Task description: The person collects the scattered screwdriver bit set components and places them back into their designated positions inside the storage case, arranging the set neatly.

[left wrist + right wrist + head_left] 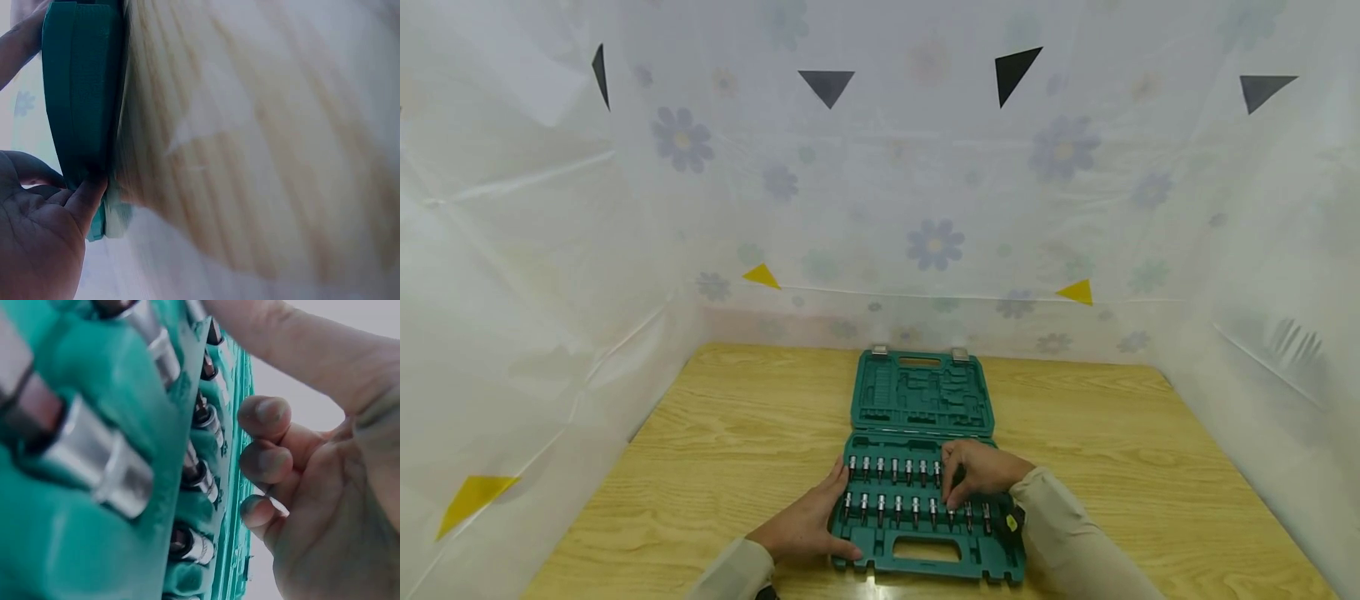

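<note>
A green plastic tool case (927, 562) lies opened flat on the wooden table. Two rows of bit sockets, silver with dark tips, sit in its near half; a bit socket (103, 459) shows large in the right wrist view. My left hand (805, 521) rests against the case's left side, thumb at the near corner and fingers along the edge. Over the right part of the near half, the thumb and forefinger of my right hand (981, 471) close in on a lower-row bit socket (951, 518). This hand hides the right end of the upper row.
The case's lid (922, 392) lies open toward the back, two metal latches at its far edge. Wood-grain table (760, 417) surrounds the case. White flower-patterned sheeting (887, 183) encloses the back and sides, marked with black and yellow triangles.
</note>
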Available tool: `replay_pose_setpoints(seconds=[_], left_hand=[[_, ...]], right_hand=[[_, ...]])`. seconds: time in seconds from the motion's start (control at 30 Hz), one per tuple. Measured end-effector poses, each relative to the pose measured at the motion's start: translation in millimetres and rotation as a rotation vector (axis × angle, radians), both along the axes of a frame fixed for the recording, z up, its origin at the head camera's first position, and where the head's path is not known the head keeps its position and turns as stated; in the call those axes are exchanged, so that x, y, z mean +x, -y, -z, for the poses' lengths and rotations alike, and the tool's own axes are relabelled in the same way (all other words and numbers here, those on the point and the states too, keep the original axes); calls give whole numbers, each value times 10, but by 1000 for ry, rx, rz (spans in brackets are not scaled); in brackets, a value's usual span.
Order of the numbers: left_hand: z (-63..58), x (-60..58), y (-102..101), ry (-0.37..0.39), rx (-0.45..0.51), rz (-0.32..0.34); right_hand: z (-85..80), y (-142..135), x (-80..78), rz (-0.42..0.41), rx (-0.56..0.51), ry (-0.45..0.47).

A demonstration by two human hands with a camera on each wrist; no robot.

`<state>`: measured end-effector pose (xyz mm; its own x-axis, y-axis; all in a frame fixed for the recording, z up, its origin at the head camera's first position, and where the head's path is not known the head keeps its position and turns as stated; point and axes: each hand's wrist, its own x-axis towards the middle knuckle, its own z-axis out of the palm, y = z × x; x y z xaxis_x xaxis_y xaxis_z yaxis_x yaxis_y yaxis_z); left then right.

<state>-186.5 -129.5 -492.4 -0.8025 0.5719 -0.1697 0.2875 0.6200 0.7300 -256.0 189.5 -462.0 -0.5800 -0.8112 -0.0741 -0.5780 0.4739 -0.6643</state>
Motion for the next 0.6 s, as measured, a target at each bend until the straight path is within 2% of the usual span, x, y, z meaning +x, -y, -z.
replay_pose_setpoints(seconds=[0.23,0.6], left_hand=[[3,5,4,-1,4,12],[-3,7,4,-2,-1,11]], right_hand=[[4,21,-14,9,35,-27],[-12,51,-40,45,118,-8]])
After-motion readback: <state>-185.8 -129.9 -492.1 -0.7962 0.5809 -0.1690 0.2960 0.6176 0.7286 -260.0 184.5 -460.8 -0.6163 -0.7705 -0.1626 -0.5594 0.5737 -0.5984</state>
